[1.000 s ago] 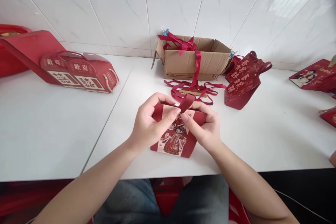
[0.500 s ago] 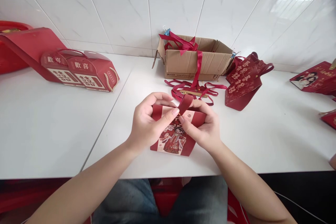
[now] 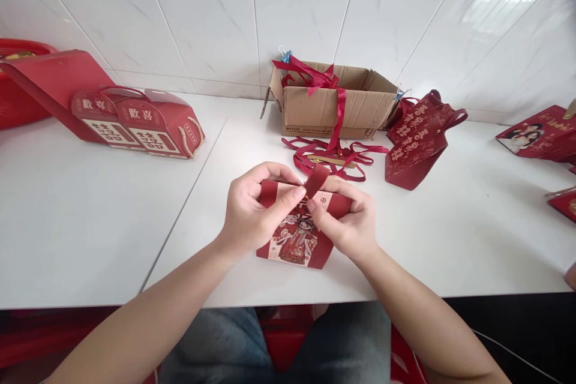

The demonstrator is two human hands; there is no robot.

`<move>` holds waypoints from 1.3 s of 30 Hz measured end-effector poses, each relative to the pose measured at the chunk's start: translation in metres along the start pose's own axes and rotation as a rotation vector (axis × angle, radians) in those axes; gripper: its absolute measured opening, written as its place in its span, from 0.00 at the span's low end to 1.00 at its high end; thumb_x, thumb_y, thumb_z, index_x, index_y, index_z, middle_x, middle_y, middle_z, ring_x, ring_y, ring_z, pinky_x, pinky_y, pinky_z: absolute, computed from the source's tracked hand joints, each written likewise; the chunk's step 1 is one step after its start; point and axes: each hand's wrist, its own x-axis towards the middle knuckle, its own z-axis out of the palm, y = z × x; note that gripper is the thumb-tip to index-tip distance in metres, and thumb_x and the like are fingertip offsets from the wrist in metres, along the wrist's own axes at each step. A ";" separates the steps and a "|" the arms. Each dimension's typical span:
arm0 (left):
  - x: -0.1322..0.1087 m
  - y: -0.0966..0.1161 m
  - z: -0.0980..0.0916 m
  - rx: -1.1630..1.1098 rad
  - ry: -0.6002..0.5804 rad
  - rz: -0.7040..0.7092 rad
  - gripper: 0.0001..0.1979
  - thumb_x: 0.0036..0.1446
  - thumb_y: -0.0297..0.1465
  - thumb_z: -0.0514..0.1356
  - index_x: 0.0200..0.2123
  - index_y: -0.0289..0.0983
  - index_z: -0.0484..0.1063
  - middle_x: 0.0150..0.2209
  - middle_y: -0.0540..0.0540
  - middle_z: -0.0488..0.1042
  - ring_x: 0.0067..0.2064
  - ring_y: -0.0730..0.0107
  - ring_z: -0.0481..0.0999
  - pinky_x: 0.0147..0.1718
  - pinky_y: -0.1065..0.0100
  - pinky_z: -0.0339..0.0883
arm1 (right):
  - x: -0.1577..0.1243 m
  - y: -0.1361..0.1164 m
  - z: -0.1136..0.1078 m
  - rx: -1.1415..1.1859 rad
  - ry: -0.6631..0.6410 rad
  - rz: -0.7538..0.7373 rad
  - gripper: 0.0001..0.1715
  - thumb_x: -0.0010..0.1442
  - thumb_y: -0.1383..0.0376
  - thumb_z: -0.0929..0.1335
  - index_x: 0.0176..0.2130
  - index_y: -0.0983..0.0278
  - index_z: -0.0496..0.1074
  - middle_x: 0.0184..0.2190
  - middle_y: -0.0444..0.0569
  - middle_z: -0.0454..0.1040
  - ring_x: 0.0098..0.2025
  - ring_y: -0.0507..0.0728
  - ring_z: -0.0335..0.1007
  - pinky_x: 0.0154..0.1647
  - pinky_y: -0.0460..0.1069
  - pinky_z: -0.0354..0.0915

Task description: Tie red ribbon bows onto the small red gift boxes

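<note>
A red gift box (image 3: 297,240) with two printed figures on its front stands near the table's front edge, between my hands. A short red strap (image 3: 317,181) sticks up from its top. My left hand (image 3: 258,207) is closed round the box's upper left side, its thumb and fingers pinching at the base of the strap. On the other side my right hand (image 3: 348,216) grips the upper right side, with the thumb tip just under the strap. The fingertips behind the box are partly hidden. Red ribbons and straps (image 3: 330,159) lie in a tangle just beyond it.
Against the tiled wall is a cardboard box (image 3: 337,109) with red ribbon over its rim. Red boxes with rope handles (image 3: 148,123) stand at the left, beside a red tub (image 3: 18,96). Red bags (image 3: 416,144) stand at the right, others (image 3: 535,131) farther right.
My right fingers have shifted slightly behind the strap, and more of the print beneath my thumbs shows. My hands keep the same hold on the box.
</note>
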 end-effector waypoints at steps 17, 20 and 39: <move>-0.001 0.002 -0.001 -0.046 -0.044 -0.040 0.08 0.53 0.31 0.66 0.35 0.37 0.70 0.28 0.49 0.80 0.29 0.67 0.80 0.29 0.69 0.74 | 0.000 0.000 -0.001 -0.069 -0.020 -0.083 0.04 0.54 0.68 0.70 0.32 0.61 0.70 0.28 0.45 0.75 0.28 0.52 0.70 0.30 0.49 0.69; 0.000 0.003 -0.001 -0.065 -0.050 -0.056 0.08 0.52 0.31 0.66 0.34 0.37 0.71 0.28 0.49 0.80 0.29 0.67 0.80 0.28 0.69 0.74 | 0.000 -0.001 -0.001 -0.088 -0.011 -0.108 0.04 0.54 0.69 0.70 0.32 0.61 0.70 0.28 0.45 0.75 0.28 0.53 0.70 0.30 0.50 0.69; 0.003 -0.034 0.008 0.196 0.012 0.246 0.20 0.58 0.36 0.62 0.50 0.40 0.59 0.41 0.44 0.74 0.44 0.65 0.76 0.44 0.62 0.69 | -0.017 0.044 -0.052 -0.086 -0.477 0.210 0.31 0.51 0.62 0.74 0.52 0.63 0.64 0.49 0.55 0.74 0.48 0.63 0.73 0.49 0.59 0.71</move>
